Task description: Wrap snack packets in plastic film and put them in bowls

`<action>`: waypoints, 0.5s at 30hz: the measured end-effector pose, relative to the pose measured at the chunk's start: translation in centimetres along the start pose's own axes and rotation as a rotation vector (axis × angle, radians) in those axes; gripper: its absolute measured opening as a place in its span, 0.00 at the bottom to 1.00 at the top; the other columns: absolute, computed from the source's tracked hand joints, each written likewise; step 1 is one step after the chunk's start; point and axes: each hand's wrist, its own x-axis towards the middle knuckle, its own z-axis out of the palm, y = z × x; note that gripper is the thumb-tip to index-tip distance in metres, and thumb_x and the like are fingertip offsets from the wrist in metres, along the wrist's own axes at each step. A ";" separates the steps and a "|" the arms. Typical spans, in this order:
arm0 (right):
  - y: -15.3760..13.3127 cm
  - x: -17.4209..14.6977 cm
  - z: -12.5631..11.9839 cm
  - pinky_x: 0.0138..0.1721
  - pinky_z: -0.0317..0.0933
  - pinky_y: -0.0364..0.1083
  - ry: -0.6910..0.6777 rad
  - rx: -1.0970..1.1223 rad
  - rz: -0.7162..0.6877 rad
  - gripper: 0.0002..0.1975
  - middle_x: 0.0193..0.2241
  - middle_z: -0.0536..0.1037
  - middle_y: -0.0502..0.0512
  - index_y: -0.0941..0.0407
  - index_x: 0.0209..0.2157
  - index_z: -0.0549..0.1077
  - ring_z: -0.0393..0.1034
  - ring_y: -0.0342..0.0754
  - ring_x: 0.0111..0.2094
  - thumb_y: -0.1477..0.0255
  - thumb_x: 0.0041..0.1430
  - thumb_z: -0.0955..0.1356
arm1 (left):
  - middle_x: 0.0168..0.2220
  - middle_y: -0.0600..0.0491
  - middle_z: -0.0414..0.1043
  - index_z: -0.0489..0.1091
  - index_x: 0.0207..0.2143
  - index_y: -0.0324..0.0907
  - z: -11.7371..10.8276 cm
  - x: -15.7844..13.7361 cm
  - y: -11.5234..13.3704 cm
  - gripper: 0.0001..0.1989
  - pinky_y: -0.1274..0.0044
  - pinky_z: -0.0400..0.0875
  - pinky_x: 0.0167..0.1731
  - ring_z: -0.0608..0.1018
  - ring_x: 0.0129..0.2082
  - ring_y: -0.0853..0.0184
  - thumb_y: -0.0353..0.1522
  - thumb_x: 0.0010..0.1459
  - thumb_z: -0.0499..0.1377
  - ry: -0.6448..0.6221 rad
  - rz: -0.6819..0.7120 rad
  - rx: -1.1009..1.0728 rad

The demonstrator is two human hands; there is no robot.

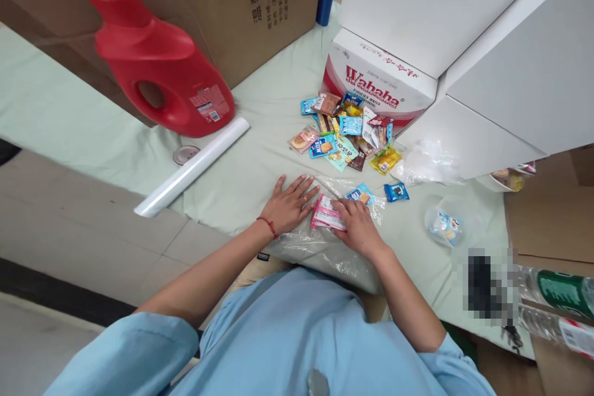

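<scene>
The left hand (288,204) lies palm down with its fingers spread on a clear plastic bag (341,260), just beside the left edge of a pink-and-white packet (323,214). A red cord bracelet (268,226) circles that wrist. The right hand (359,227) rests over the right end of the packet, fingers bent and thumb apart; whether it pinches the packet or only presses it down, I cannot tell. The packet sits on the bag between the two hands, near the front edge of a pale green cloth (273,136). A blue biscuit packet (362,193) lies at the bag just beyond the right fingers, and a dark blue snack packet (396,192) lies to its right. Farther back, a pile of wrapped snacks (350,125) is heaped before a Wahaha water carton (377,83), with crumpled clear plastic (429,162) beside it. To the right, a clear plastic cup (431,215) contains a light blue packet (448,227). On the left, a white roll (192,167) lies diagonally near a red plastic jug (167,55), which stands before a large cardboard box (204,6).
</scene>
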 end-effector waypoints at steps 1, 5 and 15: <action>0.2 -0.4 0.0 0.64 0.53 0.65 0.006 0.008 -0.007 0.37 0.64 0.67 0.66 0.54 0.69 0.61 0.60 0.63 0.62 0.68 0.61 0.73 | 0.74 0.50 0.51 0.56 0.71 0.55 0.0 0.0 -0.1 0.26 0.48 0.34 0.70 0.56 0.74 0.57 0.44 0.73 0.43 -0.006 -0.001 -0.005; 0.8 -3.5 -0.9 0.65 0.53 0.67 0.147 0.111 -0.044 0.34 0.68 0.60 0.68 0.52 0.69 0.60 0.56 0.63 0.68 0.61 0.66 0.69 | 0.75 0.49 0.46 0.54 0.72 0.53 -0.4 -0.1 -0.6 0.27 0.50 0.39 0.70 0.56 0.74 0.57 0.42 0.73 0.44 -0.016 -0.019 -0.047; 0.1 -12.3 4.3 0.61 0.63 0.67 0.390 0.191 -0.056 0.19 0.57 0.74 0.63 0.50 0.58 0.72 0.65 0.60 0.61 0.72 0.67 0.68 | 0.64 0.58 0.71 0.74 0.56 0.55 -4.6 -4.7 -1.7 0.32 0.54 0.40 0.73 0.58 0.73 0.61 0.23 0.52 0.51 -0.098 0.250 -0.174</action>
